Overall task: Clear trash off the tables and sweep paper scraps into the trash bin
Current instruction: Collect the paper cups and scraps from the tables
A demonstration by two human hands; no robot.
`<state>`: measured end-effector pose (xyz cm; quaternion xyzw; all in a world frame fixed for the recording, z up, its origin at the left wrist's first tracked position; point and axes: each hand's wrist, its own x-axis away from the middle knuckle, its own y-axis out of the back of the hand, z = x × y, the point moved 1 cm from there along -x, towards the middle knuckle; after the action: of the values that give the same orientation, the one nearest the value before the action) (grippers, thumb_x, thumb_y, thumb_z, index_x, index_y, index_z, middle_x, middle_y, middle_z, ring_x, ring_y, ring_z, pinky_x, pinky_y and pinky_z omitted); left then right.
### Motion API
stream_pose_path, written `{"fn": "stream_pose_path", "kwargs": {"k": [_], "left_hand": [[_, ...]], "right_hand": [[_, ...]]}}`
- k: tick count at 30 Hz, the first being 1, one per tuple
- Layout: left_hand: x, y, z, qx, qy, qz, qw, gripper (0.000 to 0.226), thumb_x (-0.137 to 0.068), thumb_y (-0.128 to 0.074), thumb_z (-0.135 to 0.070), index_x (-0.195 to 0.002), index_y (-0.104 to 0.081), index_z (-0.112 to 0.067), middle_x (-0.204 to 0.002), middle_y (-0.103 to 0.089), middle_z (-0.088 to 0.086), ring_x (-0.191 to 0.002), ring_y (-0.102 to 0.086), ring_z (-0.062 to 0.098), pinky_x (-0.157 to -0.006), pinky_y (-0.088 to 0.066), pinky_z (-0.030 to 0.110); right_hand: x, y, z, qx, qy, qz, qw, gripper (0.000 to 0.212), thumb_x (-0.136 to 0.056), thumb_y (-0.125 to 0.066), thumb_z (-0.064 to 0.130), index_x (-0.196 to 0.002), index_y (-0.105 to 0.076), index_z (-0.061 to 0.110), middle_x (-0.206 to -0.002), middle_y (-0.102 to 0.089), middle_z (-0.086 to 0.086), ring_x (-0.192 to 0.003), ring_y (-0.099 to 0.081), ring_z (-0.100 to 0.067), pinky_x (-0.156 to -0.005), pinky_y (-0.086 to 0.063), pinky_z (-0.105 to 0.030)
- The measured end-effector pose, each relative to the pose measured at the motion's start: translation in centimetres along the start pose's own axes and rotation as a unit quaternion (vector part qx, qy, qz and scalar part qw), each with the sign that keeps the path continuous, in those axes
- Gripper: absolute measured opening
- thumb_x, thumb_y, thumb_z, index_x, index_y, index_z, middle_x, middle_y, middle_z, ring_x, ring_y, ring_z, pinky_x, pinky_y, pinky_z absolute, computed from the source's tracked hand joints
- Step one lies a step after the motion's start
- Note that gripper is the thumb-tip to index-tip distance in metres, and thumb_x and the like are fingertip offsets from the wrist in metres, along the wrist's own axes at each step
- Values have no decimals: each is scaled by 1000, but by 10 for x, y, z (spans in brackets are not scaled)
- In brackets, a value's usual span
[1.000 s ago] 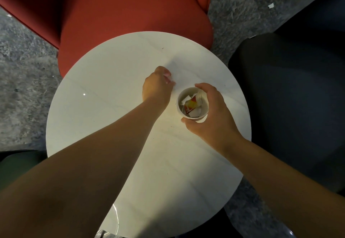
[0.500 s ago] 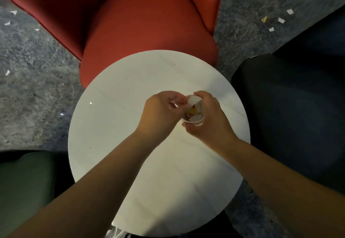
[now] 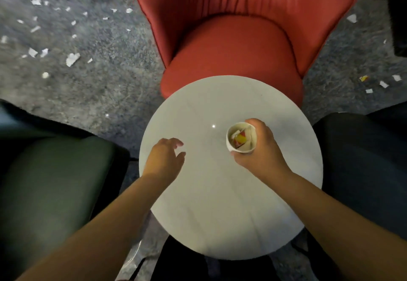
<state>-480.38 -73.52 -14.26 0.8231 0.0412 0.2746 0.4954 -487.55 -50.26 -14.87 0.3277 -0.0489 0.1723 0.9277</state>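
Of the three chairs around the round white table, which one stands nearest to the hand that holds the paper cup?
The dark navy chair on the right: the right hand grips the white paper cup beside it.

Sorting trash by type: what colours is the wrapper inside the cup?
Red and yellow wrapper, among white scraps; head view.

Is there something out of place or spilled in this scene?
Yes. Torn paper scraps litter the carpet left of the red chair, with more to its right.
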Motion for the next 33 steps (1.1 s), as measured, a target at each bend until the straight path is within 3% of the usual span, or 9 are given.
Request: {"fn": "stream_pose_path", "kwargs": {"k": [3,8,14,19,22,26,29,33], "left_hand": [[20,8,50,-51,60,40,996,42,-96,-57,-33,-136,-50,-21,-137,-50,5,-126,-47,24,-104,-42,38],[36,30,124,-73,99,58,991,50,-97,-55,-38,-143,-42,-23,-147,-41,2,-136,-35,24,-107,-38,41],[29,70,218,-118,53,82,988,51,-99,-49,-40,-145,-37,-21,-148,-39,3,-135,-34,26,-107,-38,41],[27,120,293,-165,4,66,984,47,-97,-50,-41,-139,-43,-20,-143,-42,2,-134,-36,25,-107,-34,39],[29,154,331,-182,-1,47,982,44,-96,-52,-41,-134,-45,-21,-141,-44,2,-132,-37,25,-104,-35,39],[26,190,369,-179,5,13,984,47,-96,-50,-41,-138,-43,-21,-145,-42,2,-135,-35,24,-107,-33,38],[18,210,388,-181,10,-11,983,47,-96,-50,-42,-138,-43,-21,-145,-42,2,-135,-35,24,-107,-33,38],[4,231,406,-175,17,-34,984,50,-97,-49,-42,-142,-39,-21,-146,-42,2,-137,-34,24,-109,-31,39]], "right_hand": [[3,-14,31,24,31,19,999,80,-64,-87,25,-130,-41,23,-123,-48,0,-103,-45,-9,-73,-39,-12],[1,-56,88,45,62,40,996,80,-63,-88,26,-129,-42,23,-123,-49,-1,-109,-49,-17,-80,-44,-24],[-9,-143,167,63,86,52,993,82,-62,-89,26,-129,-43,20,-124,-50,-2,-111,-49,-19,-84,-43,-24],[-14,-227,239,0,70,39,997,67,-62,-85,17,-116,-47,27,-113,-53,4,-102,-54,-15,-71,-40,-11],[-20,-266,279,-34,63,36,997,60,-63,-82,15,-111,-49,28,-102,-55,14,-99,-57,-16,-76,-48,-25],[-33,-301,317,-17,71,47,996,68,-62,-84,22,-117,-46,28,-111,-56,7,-101,-57,-17,-86,-50,-38],[-48,-318,340,-8,87,48,995,70,-62,-85,22,-119,-45,25,-111,-54,6,-99,-56,-15,-85,-50,-37],[-67,-332,363,7,105,47,993,71,-65,-85,16,-123,-45,18,-107,-49,8,-95,-50,-11,-77,-40,-23]]}}
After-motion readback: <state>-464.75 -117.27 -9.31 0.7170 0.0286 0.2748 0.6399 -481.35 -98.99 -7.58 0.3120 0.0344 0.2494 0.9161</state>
